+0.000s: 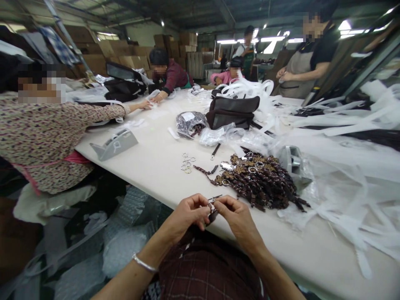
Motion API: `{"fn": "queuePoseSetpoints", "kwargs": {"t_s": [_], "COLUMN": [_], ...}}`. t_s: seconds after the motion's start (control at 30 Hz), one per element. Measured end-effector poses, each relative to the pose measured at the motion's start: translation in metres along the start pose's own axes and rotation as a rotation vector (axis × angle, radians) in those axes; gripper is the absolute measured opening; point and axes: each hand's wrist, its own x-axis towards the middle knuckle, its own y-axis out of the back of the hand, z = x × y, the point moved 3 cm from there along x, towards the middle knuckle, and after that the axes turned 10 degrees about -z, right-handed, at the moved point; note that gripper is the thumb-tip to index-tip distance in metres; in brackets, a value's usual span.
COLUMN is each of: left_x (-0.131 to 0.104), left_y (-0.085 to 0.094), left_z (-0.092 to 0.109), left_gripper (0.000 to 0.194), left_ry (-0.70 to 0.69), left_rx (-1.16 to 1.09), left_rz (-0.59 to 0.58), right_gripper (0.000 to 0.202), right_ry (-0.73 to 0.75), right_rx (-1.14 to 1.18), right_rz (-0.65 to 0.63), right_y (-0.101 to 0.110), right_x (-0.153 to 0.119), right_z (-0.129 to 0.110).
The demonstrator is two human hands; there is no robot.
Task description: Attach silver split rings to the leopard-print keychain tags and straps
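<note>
Just over the near table edge, my left hand (pixel 194 211) and my right hand (pixel 233 213) meet with pinched fingers on a small keychain (pixel 213 201). Silvery metal and a dark piece show between the fingertips; the rest is hidden. Beyond my right hand lies a heap of brown, leopard-patterned keychains (pixel 265 183) with silver rings among them. Several loose key rings (pixel 186 163) are spread on the table ahead of my left hand. A single braided dark strap (pixel 204 169) reaches out from the heap, and a short black strap with a metal clasp (pixel 215 152) lies farther back.
On the white table (pixel 150 162) stand a grey tape dispenser (pixel 115 144), another dispenser (pixel 292 162), a plastic bag of parts (pixel 190 123) and dark bags (pixel 233 111). White strips (pixel 337 121) cover the right side. A co-worker in a patterned top (pixel 53 137) sits left; others work beyond.
</note>
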Motion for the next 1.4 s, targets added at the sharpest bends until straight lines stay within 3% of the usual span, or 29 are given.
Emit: {"fn": "queuePoseSetpoints", "kwargs": {"t_s": [0.2, 0.37, 0.5, 0.7, 0.8, 0.93, 1.07, 1.13, 1.3, 1.4], "left_x": [-0.004, -0.01, -0.01, -0.006, -0.003, 0.006, 0.016, 0.018, 0.019, 0.013], "left_y": [-0.007, -0.01, -0.01, -0.014, -0.015, -0.009, -0.002, 0.002, 0.013, 0.022], "left_z": [0.009, 0.015, 0.015, 0.009, 0.009, 0.001, -0.025, -0.039, -0.056, -0.058], "left_gripper": [0.02, 0.01, 0.017, 0.016, 0.017, 0.02, 0.033, 0.034, 0.023, 0.024], "left_ry": [-0.072, -0.182, -0.231, -0.304, -0.264, -0.104, 0.017, 0.056, 0.118, 0.162], "left_rx": [0.387, 0.598, 0.701, 0.759, 0.726, 0.469, 0.049, -0.039, 0.264, 0.399], "left_rz": [0.191, 0.263, 0.248, 0.242, 0.231, 0.159, 0.085, 0.09, -0.016, -0.204], "right_gripper": [0.023, 0.028, 0.032, 0.029, 0.029, 0.029, 0.029, 0.029, 0.029, 0.03], "right_ry": [-0.161, -0.338, -0.395, -0.347, -0.308, -0.308, -0.264, -0.248, -0.25, -0.262], "right_rx": [0.388, 0.664, 0.687, 0.621, 0.553, 0.409, 0.337, 0.328, 0.369, 0.41], "right_rz": [-0.153, -0.203, -0.147, -0.09, -0.049, -0.038, 0.006, 0.032, 0.067, 0.085], "right_y": [-0.012, -0.017, -0.015, -0.011, -0.007, -0.002, 0.002, 0.002, 0.004, 0.01], "right_x": [-0.003, -0.007, -0.009, -0.007, -0.008, -0.009, -0.005, -0.002, 0.008, 0.013], "right_z": [0.007, 0.011, 0.013, 0.023, 0.027, 0.025, 0.021, 0.024, 0.04, 0.049]}}
